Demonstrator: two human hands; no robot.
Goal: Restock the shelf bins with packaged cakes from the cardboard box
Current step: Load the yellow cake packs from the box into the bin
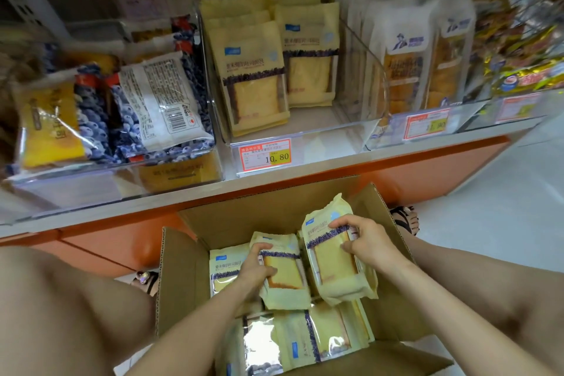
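Observation:
An open cardboard box (183,278) on the floor below me holds several pale-yellow cake packs with a purple band. My left hand (254,272) grips one pack (285,275) in the middle of the box. My right hand (363,243) grips another pack (332,265), tilted up above the rest. More packs (308,336) lie flat beneath them. On the shelf straight ahead, a clear bin (305,131) holds two rows of the same yellow packs (253,76), standing upright.
A clear bin (76,183) on the left holds blueberry-printed and orange packs. To the right stand white bread packs (409,55). Price tags (265,156) hang on the shelf's front edge. My knees flank the box, and the orange shelf base (427,174) is behind it.

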